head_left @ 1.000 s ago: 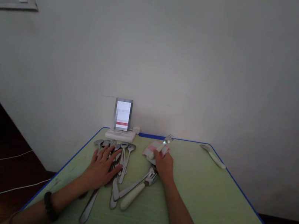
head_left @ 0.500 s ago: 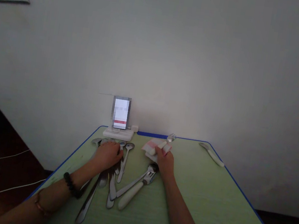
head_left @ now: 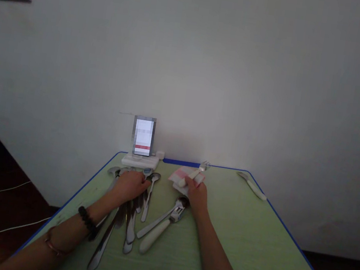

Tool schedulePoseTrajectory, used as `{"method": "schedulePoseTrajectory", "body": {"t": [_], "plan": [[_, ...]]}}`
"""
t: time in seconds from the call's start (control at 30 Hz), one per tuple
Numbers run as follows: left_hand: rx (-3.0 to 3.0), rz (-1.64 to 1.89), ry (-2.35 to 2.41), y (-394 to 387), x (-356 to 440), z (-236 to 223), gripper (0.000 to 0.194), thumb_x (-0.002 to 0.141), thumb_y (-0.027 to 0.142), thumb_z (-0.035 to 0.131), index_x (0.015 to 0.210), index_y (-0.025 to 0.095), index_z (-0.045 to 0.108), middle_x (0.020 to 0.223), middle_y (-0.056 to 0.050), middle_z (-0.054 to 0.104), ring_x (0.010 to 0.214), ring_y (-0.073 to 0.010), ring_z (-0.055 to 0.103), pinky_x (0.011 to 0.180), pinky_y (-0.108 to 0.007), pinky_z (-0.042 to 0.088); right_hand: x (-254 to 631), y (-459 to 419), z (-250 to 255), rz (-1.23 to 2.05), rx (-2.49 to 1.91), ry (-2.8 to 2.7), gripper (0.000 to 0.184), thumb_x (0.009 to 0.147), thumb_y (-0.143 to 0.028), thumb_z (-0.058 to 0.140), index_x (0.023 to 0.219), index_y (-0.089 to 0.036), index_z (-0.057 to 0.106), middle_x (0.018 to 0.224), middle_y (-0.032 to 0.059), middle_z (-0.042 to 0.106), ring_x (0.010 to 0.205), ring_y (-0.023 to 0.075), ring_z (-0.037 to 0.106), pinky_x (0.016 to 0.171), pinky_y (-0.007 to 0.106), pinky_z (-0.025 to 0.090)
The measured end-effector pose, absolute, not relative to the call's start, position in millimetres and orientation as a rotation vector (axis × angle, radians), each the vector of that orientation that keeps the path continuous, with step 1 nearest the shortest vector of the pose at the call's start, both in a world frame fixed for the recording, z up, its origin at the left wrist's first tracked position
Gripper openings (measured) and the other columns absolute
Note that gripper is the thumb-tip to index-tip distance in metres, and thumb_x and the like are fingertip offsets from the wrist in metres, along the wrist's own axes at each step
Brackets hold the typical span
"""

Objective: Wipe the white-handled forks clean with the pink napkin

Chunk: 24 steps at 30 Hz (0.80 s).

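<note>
My right hand (head_left: 198, 196) is closed on a pink-and-white cloth (head_left: 177, 174) and a white-handled fork (head_left: 204, 166), its thumb on the handle and the tines pointing away from me. On the left, my left hand (head_left: 130, 186) is closed over a pile of metal cutlery (head_left: 130, 231). A metal head (head_left: 148, 172) shows just past its fingers; most of what it grips is hidden. A small spoon (head_left: 155, 177) lies right beside those fingers. Between my forearms rest a larger white-handled fork (head_left: 155, 235) and a metal spoon (head_left: 158, 222).
A phone (head_left: 143, 136) with a lit, blurred screen stands on a white base (head_left: 140, 161) at the table's far edge. A white-handled knife (head_left: 251, 186) lies at the far right of the green table (head_left: 250, 254). Behind it rises a wall (head_left: 258, 88).
The left hand's fingers have shifted slightly over the pile, and some handles below it have moved a little leftward. My right hand holds the fork and cloth as before.
</note>
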State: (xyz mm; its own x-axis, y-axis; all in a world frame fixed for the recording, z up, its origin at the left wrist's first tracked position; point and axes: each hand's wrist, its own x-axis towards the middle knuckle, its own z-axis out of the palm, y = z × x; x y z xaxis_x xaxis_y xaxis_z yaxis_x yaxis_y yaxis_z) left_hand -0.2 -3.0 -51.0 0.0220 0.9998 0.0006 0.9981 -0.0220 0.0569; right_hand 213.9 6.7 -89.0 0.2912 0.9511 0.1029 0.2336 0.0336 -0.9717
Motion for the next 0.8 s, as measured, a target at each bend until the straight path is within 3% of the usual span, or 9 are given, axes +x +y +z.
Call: {"method": "schedulePoseTrajectory", "body": {"t": [0.33, 0.6, 0.8], "plan": [[2.209, 0.212, 2.034, 1.4, -14.8, -42.6, 0.037, 0.089, 0.031, 0.032, 0.078, 0.015, 0.064, 0.077, -0.005, 0.070, 0.073, -0.0178, 0.064, 0.060, -0.023, 0.040, 214.4, 8.1, -91.0, 0.824, -1.446, -1.143, 0.030, 0.066, -0.047, 0.056, 0.062, -0.017, 0.061, 0.062, 0.0047, 0.063, 0.061, 0.0171, 0.057, 0.054, 0.026, 0.039], [2.217, 0.007, 2.135, -5.4, -25.5, -41.1, 0.034, 0.081, 0.037, 0.044, 0.068, 0.015, 0.067, 0.076, -0.013, 0.072, 0.075, -0.0268, 0.067, 0.064, -0.030, 0.044, 214.8, 8.7, -92.2, 0.814, -1.439, -1.144, 0.032, 0.066, -0.049, 0.055, 0.060, -0.017, 0.060, 0.060, 0.0040, 0.062, 0.058, 0.0169, 0.056, 0.053, 0.025, 0.039], [2.252, -0.053, 2.203, -8.6, -21.6, -44.8, 0.034, 0.083, 0.035, 0.044, 0.078, 0.012, 0.067, 0.087, -0.020, 0.071, 0.081, -0.0320, 0.067, 0.069, -0.038, 0.046, 215.1, 9.3, -92.9, 0.830, -1.427, -1.165, 0.031, 0.067, -0.047, 0.054, 0.061, -0.017, 0.061, 0.062, 0.0049, 0.064, 0.060, 0.0172, 0.057, 0.055, 0.026, 0.041]]}}
